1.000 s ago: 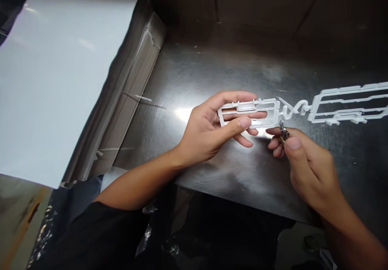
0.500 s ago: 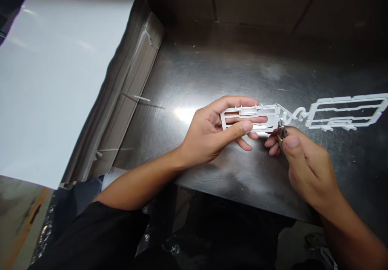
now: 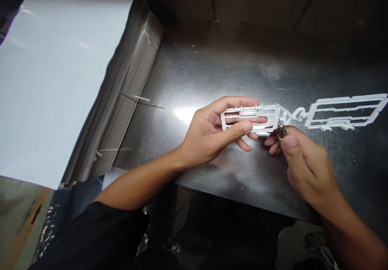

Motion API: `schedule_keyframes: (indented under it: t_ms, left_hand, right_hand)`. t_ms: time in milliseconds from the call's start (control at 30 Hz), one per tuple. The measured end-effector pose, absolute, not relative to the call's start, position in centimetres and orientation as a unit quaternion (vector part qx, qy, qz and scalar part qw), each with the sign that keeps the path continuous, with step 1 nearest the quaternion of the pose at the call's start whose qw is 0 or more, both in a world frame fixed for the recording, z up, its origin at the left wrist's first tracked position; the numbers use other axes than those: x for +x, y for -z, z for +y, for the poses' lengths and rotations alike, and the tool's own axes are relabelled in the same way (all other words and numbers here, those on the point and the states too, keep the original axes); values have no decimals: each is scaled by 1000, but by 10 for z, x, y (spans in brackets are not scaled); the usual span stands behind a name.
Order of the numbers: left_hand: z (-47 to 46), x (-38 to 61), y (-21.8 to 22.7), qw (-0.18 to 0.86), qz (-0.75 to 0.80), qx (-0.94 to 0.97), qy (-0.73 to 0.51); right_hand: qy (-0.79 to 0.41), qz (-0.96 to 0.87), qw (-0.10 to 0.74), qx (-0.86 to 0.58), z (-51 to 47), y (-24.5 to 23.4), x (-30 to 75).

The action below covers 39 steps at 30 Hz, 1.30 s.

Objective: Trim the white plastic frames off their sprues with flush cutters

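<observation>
Via remote head feed, I assess site as workshop or factory workstation; exact trade I cannot confirm. Grounds: scuffed bare-metal worktop (image 3: pixel 242 70), white flecks (image 3: pixel 194 46) scattered on it; white plastic frames (image 3: pixel 338 122) joined by curved link (image 3: pixel 292 116); small metal hand tool (image 3: pixel 281 132) in right hand (image 3: pixel 311 167); thick stack of sheets (image 3: pixel 63 80) alongside; stained floor (image 3: pixel 13 201).

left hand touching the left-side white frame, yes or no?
Touching. The head view shows the left hand holding the left-side white frame, thumb across its front, fingers behind it, visible through the openings.
</observation>
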State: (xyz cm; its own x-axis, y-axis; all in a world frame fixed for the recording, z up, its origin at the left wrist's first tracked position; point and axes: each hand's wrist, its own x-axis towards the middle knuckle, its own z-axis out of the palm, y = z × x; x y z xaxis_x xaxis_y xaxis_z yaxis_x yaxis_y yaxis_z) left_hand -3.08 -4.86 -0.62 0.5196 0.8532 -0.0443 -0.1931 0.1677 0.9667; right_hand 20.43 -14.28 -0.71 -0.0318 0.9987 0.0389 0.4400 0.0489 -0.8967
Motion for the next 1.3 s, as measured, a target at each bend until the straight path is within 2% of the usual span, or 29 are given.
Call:
schedule_keyframes:
  t_ms: [567, 667, 800, 933, 1067, 1300]
  left_hand:
    - [-46, -31, 7, 699, 326, 522, -365]
    - [-38, -35, 6, 662, 340, 558, -367]
    - [-26, -42, 1, 540, 368, 656, -377]
    - [-23, -46, 1, 455, 345, 766, -295]
    - [-22, -42, 10, 439, 320, 809, -225]
    - [-21, -35, 13, 465, 291, 802, -235]
  right_hand:
    - [-253, -675, 344, -601, -139, 6, 204]
    - [-210, -703, 321, -598, -137, 8, 203]
    - [-191, -749, 276, -572, -136, 13, 193]
    - [-176, -790, 225, -543, -140, 22, 180]
    - [-142, -818, 206, -518, -146, 27, 170]
    - [-131, -824, 198, -515, -149, 29, 166]
